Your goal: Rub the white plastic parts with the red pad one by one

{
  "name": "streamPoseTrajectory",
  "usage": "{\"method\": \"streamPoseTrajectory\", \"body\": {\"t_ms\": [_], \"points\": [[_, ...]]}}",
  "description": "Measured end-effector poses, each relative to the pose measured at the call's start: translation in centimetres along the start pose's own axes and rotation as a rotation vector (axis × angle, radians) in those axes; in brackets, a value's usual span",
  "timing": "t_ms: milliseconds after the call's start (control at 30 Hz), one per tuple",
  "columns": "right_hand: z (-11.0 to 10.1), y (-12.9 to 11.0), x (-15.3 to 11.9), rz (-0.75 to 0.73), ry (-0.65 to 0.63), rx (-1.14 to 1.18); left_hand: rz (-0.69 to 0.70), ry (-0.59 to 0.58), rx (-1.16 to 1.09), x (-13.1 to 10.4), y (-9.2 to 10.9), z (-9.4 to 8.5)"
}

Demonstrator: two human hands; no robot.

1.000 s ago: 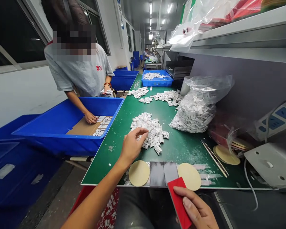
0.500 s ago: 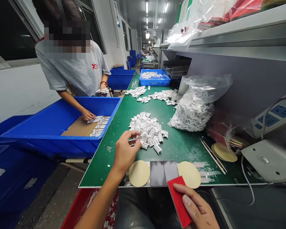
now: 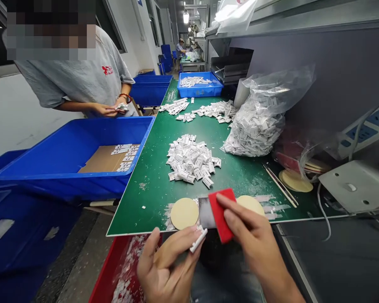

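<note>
A small white plastic part [image 3: 198, 240] is pinched in the fingers of my left hand [image 3: 173, 263], just in front of the green table's near edge. My right hand [image 3: 251, 231] grips a flat red block [image 3: 222, 214], which partly covers the grey abrasive sheets [image 3: 206, 212] at the edge. Round cream discs lie on both sides of those sheets, one on the left [image 3: 184, 213] and one on the right [image 3: 250, 204], the latter partly behind my right hand. Beyond them sits a pile of white parts [image 3: 192, 160] on the green table [image 3: 151, 176].
A clear bag of white parts [image 3: 255, 126] and tweezers [image 3: 281, 185] are at the right. A blue tray [image 3: 200, 89] stands at the back. Left, a person [image 3: 82, 84] holds white pieces beside a blue bin [image 3: 63, 179]. A red bin [image 3: 109, 269] is below the edge.
My left hand has come back from the pile to the near edge with a white part. The red block has risen over the grey sheets. The other person's hand has left the blue bin.
</note>
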State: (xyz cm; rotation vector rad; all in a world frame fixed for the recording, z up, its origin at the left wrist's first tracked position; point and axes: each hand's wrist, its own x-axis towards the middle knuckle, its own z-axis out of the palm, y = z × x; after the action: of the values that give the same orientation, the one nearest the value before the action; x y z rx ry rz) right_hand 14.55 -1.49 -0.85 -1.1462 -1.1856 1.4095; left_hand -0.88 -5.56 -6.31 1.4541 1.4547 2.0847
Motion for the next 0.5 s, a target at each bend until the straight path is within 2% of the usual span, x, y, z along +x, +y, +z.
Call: {"method": "streamPoseTrajectory", "body": {"t_ms": [67,100,167,200,233,267,333,400,500], "points": [[0.3,0.4,0.7,0.008,-0.166,-0.005,-0.022,0.109,-0.046,-0.1,0.2,0.4],[0.3,0.6,0.8,0.013,-0.154,-0.034,-0.025,0.154,-0.057,0.0,0.3,0.6],[0.2,0.9,0.8,-0.046,0.098,-0.076,-0.11,0.192,-0.073,0.4,0.6,0.6],[0.0,1.1,0.7,-0.082,0.192,-0.086,-0.247,0.19,-0.115,0.8,0.8,0.4],[-0.1,1.2,0.5,-0.128,0.186,-0.083,-0.448,0.186,-0.194,1.2,1.0,0.2],[-0.3,1.3,0.2,-0.2,0.09,-0.08,-0.686,0.179,-0.302,1.6,1.2,0.0],[-0.5,1.3,-0.4,-0.373,-0.237,-0.093,-1.116,0.151,-0.563,2.2,1.8,-0.5],[-0.6,1.0,-0.7,-0.514,-0.43,-0.147,-1.352,0.089,-0.777,2.5,2.3,-0.9],[-0.8,0.2,-0.9,-0.545,-0.38,-0.216,-1.523,-0.04,-0.892,2.2,2.7,-1.3]]}}
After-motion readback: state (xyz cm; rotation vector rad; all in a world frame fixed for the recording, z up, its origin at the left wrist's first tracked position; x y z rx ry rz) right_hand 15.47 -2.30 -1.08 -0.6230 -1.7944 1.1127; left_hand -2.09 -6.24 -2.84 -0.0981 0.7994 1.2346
